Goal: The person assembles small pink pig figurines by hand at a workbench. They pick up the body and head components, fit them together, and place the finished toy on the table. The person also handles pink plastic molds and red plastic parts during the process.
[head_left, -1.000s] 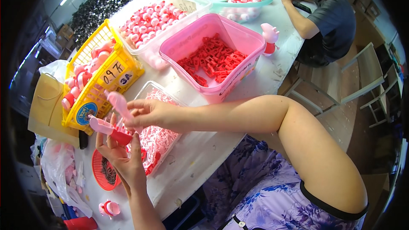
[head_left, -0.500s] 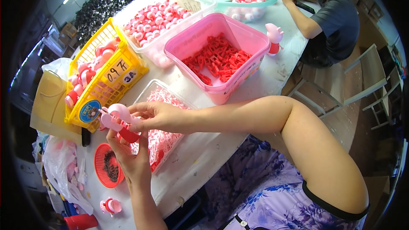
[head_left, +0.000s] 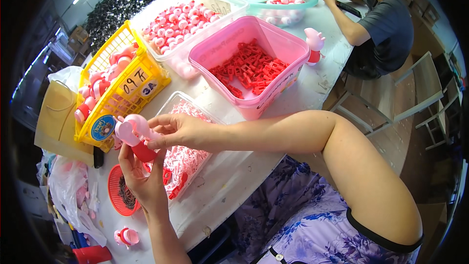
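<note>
Both my hands hold one plastic toy figure [head_left: 137,126] with a pink head and a red body, above the left part of the table. My left hand [head_left: 145,178] is closed round the red body from below, thumb and fingers on its two sides. My right hand [head_left: 177,131] grips the figure from the right, thumb and fingertips at the pink part; the exact contact is partly hidden. Beneath my hands lies a clear tray [head_left: 215,120] of small pale pink and white pieces, with some red clips [head_left: 178,186] at its near end.
Left stands a yellow basket [head_left: 141,85] of pink-red parts; below it, a red basket [head_left: 111,190] of small dark pieces. Beyond are a pink tub [head_left: 215,54] of red clips and a white bin [head_left: 229,7] of pink-white parts. A finished-looking figure [head_left: 314,44] stands near a seated person [head_left: 391,24].
The figure has turned in my hands, its red body now more upright and its round pink end facing me more. My left hand has shifted slightly. The other person's hands moved a little.
</note>
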The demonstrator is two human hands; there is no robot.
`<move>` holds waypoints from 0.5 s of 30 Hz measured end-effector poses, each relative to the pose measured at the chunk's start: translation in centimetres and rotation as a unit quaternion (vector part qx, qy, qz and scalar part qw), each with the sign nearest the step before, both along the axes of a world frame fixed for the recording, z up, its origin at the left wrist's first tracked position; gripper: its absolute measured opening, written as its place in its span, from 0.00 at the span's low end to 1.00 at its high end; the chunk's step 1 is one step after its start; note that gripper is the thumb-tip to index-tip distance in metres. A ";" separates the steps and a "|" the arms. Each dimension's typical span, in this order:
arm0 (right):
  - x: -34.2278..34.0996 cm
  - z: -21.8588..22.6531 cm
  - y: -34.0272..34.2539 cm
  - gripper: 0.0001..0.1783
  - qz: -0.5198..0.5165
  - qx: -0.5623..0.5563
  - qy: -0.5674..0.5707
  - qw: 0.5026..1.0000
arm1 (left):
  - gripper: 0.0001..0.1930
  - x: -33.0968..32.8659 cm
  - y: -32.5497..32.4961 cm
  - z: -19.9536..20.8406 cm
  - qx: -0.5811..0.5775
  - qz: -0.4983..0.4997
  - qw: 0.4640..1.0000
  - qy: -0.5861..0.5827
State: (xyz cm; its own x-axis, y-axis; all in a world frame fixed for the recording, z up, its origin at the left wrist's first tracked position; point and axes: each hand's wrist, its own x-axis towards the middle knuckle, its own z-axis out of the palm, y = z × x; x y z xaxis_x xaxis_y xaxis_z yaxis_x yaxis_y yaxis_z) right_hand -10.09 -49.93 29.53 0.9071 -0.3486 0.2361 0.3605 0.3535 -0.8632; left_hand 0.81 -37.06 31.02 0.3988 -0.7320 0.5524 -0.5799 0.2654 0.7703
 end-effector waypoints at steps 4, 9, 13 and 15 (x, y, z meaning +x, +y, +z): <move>0.3 -0.6 -0.5 0.30 -0.115 0.029 -0.018 0.993 | 0.29 -0.2 0.0 0.4 -0.037 0.039 0.998 0.024; 0.9 -1.3 -0.9 0.30 -0.214 0.046 -0.002 0.976 | 0.31 0.5 0.0 0.2 -0.059 0.043 0.995 0.070; 0.3 -0.3 0.2 0.29 0.030 0.007 0.019 0.999 | 0.32 0.4 0.1 -0.9 0.034 0.002 0.998 0.045; 0.0 -0.1 0.0 0.30 0.005 0.002 0.000 1.000 | 0.32 0.1 0.1 -0.5 0.011 0.005 0.999 0.048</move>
State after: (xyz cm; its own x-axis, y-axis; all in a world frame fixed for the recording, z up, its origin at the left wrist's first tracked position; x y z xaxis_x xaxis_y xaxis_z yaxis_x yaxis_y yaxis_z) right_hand -10.07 -49.89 29.42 0.9101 -0.3411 0.2353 0.3578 0.3603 -0.8615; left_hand 0.95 -36.97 30.53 0.4566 -0.7389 0.4956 -0.5056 0.2429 0.8279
